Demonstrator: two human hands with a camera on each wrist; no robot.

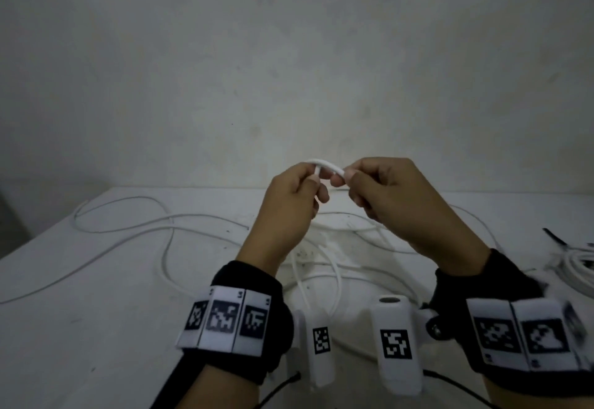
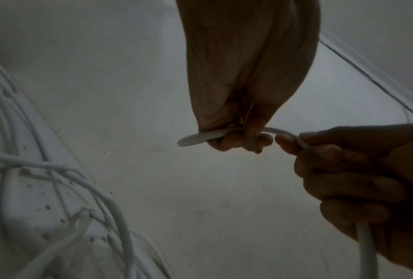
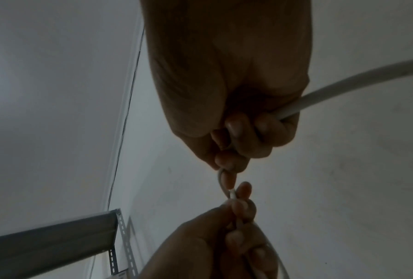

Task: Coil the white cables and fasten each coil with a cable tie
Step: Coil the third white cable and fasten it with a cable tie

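Observation:
Both hands are raised above the table and hold one white cable (image 1: 324, 164) between them, a short arc of it showing. My left hand (image 1: 316, 180) pinches the cable near its end; in the left wrist view the end (image 2: 195, 138) sticks out past the curled fingers (image 2: 243, 139). My right hand (image 1: 345, 177) grips the same cable in a closed fist. In the right wrist view the cable (image 3: 343, 88) leaves that fist (image 3: 226, 164) to the right. The rest of the cable hangs down to the table, hidden behind the hands.
Loose white cable (image 1: 160, 218) lies in wide loops over the white table (image 1: 80, 328), tangled under the hands. A bundled white coil (image 1: 575, 262) with a black tie (image 1: 554, 238) lies at the right edge. A plain wall stands behind; a metal shelf (image 3: 57, 236) is to the left.

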